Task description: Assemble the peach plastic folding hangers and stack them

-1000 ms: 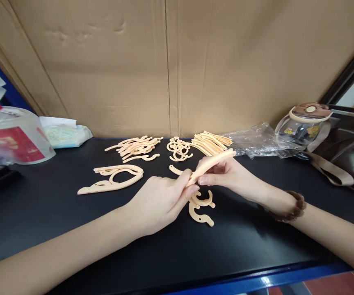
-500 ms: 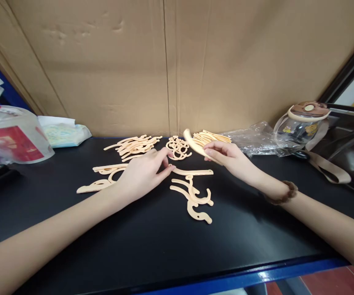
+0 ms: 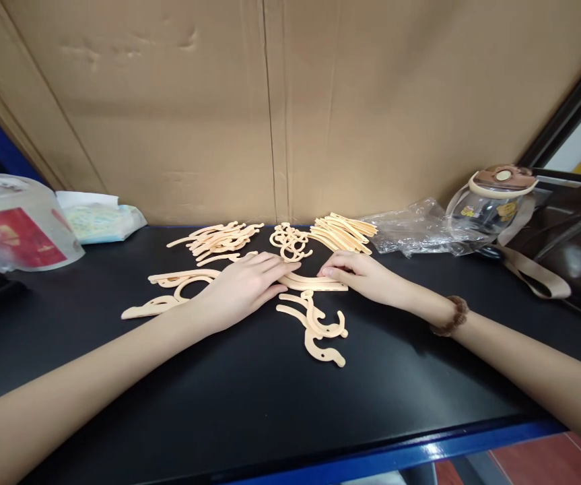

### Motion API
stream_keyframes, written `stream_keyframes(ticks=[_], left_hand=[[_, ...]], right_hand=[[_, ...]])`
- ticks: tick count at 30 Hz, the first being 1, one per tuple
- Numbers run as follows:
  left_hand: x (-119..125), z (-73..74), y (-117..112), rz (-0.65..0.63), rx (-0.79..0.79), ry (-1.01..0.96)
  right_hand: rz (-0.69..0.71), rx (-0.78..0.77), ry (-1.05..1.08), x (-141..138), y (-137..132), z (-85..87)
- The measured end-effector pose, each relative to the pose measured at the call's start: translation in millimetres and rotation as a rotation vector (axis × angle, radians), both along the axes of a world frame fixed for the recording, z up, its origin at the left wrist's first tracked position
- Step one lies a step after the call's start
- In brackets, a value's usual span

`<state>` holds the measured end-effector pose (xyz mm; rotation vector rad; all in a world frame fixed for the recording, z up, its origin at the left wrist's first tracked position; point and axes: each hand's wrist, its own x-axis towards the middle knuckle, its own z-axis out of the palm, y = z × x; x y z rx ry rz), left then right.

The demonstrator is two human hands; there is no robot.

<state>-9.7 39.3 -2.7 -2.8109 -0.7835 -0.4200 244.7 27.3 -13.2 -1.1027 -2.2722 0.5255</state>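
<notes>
My left hand [image 3: 247, 286] closes on the left end of a beige curved hanger arm [image 3: 308, 280], its fingertips partly hiding that end. Two such arms appear stacked together there, low over the black tabletop. At the right part of the same arm, my right hand [image 3: 363, 277] pinches with thumb and fingers. Just in front lie a hanger hook [image 3: 328, 329] and curved hanger pieces [image 3: 323, 351], overlapping one another. Beside my left forearm rest more hanger pieces [image 3: 153, 306], partly covered by the hand.
Behind my hands are a pile of wavy hanger pieces [image 3: 224, 237], a heap of hooks [image 3: 290, 241] and a stack of curved arms [image 3: 345, 232]. Clear plastic wrap [image 3: 416, 228] and a bottle [image 3: 497, 202] stand right; a tissue pack [image 3: 101, 217] and plastic tub [image 3: 22, 222] left. Cardboard [image 3: 169, 108] walls the back.
My right hand has brought the raised hanger arm down onto the arm on the table. My left hand has shifted slightly right, its fingers now over the left end.
</notes>
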Motion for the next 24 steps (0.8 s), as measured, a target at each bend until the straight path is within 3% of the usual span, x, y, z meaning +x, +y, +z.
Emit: stream_keyframes(ticks=[10, 15, 24], left_hand=[[0.8, -1.3, 1.7, 0.062, 0.135, 0.061], [0.8, -3.3, 1.8, 0.085, 0.124, 0.045], [3.0, -1.6, -0.7, 0.114, 0.106, 0.032]], right_hand=[[0.007, 0.02, -0.048, 0.2, -2.7, 1.2], [-0.025, -0.086, 0.034, -1.4, -4.8, 4.5], [-0.031, -0.046, 0.019, -2.5, -6.3, 5.7]])
